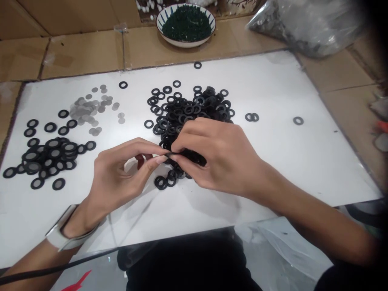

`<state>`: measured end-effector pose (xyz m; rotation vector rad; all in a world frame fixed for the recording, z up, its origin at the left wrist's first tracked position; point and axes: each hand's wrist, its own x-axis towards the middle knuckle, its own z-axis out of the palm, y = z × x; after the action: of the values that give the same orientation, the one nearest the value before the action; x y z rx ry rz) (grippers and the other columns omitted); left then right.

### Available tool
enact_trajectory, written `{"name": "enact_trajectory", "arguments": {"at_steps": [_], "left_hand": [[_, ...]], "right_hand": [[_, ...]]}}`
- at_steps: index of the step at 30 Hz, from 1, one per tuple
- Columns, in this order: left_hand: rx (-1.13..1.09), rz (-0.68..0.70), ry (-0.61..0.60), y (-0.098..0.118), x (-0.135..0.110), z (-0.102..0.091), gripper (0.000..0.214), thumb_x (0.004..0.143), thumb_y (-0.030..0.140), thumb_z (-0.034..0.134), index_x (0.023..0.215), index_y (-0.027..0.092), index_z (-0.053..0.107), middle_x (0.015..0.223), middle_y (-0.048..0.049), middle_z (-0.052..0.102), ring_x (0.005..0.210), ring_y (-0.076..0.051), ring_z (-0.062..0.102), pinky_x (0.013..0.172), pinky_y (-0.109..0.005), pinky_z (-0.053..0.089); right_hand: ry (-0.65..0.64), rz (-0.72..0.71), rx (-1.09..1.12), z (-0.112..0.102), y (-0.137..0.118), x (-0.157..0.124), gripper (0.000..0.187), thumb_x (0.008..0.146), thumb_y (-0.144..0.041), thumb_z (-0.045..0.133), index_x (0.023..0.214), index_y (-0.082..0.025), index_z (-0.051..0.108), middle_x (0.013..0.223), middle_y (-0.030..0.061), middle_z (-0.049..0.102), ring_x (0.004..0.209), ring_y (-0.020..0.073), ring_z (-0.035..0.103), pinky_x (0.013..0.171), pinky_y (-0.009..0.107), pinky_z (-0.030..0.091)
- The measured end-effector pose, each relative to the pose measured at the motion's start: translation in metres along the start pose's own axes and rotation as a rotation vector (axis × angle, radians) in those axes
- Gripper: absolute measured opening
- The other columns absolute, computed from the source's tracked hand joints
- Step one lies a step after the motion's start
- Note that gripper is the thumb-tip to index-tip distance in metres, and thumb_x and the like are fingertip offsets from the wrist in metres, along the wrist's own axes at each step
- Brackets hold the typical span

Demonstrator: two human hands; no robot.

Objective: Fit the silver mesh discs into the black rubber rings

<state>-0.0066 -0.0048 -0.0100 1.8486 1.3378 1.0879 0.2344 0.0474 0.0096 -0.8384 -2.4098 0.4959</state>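
Between the fingertips of both hands, a thin black rubber washer [171,154] is pinched, seen nearly edge-on. My left hand [121,169] grips it from the left with thumb and index finger; my right hand [218,155] holds its other side. Whether a mesh disc sits in it is hidden. Under and behind the hands spreads a heap of black washers [194,109] with open centres. Small grey mesh discs [86,111] lie scattered at the left. In front of them is a pile of washers with grey discs in their centres [50,155].
The white board [273,161] lies over cardboard [87,56]. Behind it stands a striped bowl [186,42] of dark green bits. A clear plastic bag [309,28] rests at the back right. Loose washers [298,121] lie on the right, and a black cable [60,267] crosses the lower left.
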Motion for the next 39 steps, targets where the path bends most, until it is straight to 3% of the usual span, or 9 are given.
{"name": "enact_trajectory", "arguments": {"at_steps": [4,6,9,12,15,18,24,31,39], "left_hand": [[0.108,0.105,-0.064,0.002,0.003,-0.001,0.011,0.098,0.027,0.081,0.107,0.030,0.087,0.099,-0.0038,0.086,0.079,-0.021,0.075,0.060,-0.036,0.054],[0.117,0.168,-0.038,0.002,0.003,0.000,0.014,0.096,0.022,0.083,0.107,0.031,0.085,0.098,-0.0027,0.084,0.075,-0.019,0.073,0.057,-0.035,0.051],[0.019,0.125,0.117,0.004,0.000,0.005,0.012,0.098,0.024,0.084,0.108,0.032,0.083,0.101,-0.0021,0.082,0.071,-0.016,0.070,0.057,-0.033,0.053],[-0.132,-0.043,0.261,0.007,-0.003,0.014,0.010,0.104,0.040,0.080,0.104,0.029,0.081,0.089,0.0013,0.077,0.051,-0.008,0.056,0.045,-0.028,0.044],[-0.232,-0.128,0.254,0.009,-0.005,0.020,0.019,0.106,0.047,0.078,0.103,0.029,0.079,0.065,0.0068,0.067,0.041,-0.006,0.050,0.039,-0.024,0.036],[-0.275,-0.168,0.238,0.011,-0.007,0.019,0.014,0.108,0.043,0.076,0.105,0.029,0.079,0.055,0.0094,0.059,0.040,-0.006,0.052,0.041,-0.023,0.039],[-0.243,-0.124,0.251,0.014,-0.006,0.015,0.011,0.106,0.039,0.076,0.106,0.030,0.083,0.090,0.0037,0.079,0.047,-0.006,0.056,0.041,-0.030,0.041],[-0.271,-0.187,0.194,0.017,-0.005,0.012,0.020,0.106,0.049,0.073,0.102,0.031,0.081,0.077,0.0035,0.072,0.044,-0.007,0.049,0.043,-0.033,0.035],[-0.374,-0.180,0.200,0.015,-0.007,0.012,0.010,0.104,0.039,0.079,0.103,0.030,0.083,0.084,0.0023,0.077,0.043,-0.007,0.048,0.037,-0.032,0.035]], "right_hand": [[-0.046,-0.035,-0.190,-0.004,-0.006,-0.002,0.008,0.101,-0.019,0.070,0.098,-0.018,0.078,0.097,0.0073,0.078,0.089,0.0239,0.064,0.053,0.036,0.026],[-0.020,-0.032,-0.174,-0.007,-0.009,-0.001,0.007,0.101,-0.021,0.072,0.098,-0.019,0.078,0.097,0.0068,0.078,0.089,0.0238,0.065,0.053,0.035,0.027],[0.074,0.047,0.078,-0.008,-0.012,0.003,0.006,0.102,-0.027,0.076,0.099,-0.023,0.078,0.102,0.0038,0.079,0.087,0.0205,0.069,0.060,0.033,0.045],[0.190,0.189,0.435,-0.002,-0.017,0.007,0.009,0.100,-0.031,0.084,0.100,-0.023,0.080,0.104,0.0024,0.082,0.079,0.0158,0.071,0.064,0.030,0.055],[0.303,0.296,0.665,0.013,-0.021,0.009,0.015,0.095,-0.033,0.092,0.098,-0.022,0.083,0.101,0.0016,0.084,0.080,0.0142,0.074,0.061,0.027,0.056],[0.414,0.342,0.765,0.025,-0.024,0.009,0.019,0.092,-0.036,0.095,0.090,-0.021,0.084,0.092,0.0001,0.084,0.079,0.0130,0.073,0.062,0.024,0.056],[0.427,0.380,0.778,0.022,-0.028,0.009,0.024,0.091,-0.037,0.096,0.083,-0.020,0.082,0.085,0.0001,0.082,0.074,0.0125,0.071,0.061,0.025,0.056],[0.381,0.334,0.718,0.012,-0.028,0.008,0.022,0.093,-0.035,0.095,0.084,-0.021,0.080,0.087,0.0017,0.082,0.073,0.0140,0.071,0.058,0.026,0.057],[0.356,0.285,0.634,0.009,-0.026,0.005,0.015,0.093,-0.030,0.093,0.089,-0.024,0.080,0.094,0.0029,0.082,0.076,0.0172,0.072,0.061,0.031,0.059]]}}
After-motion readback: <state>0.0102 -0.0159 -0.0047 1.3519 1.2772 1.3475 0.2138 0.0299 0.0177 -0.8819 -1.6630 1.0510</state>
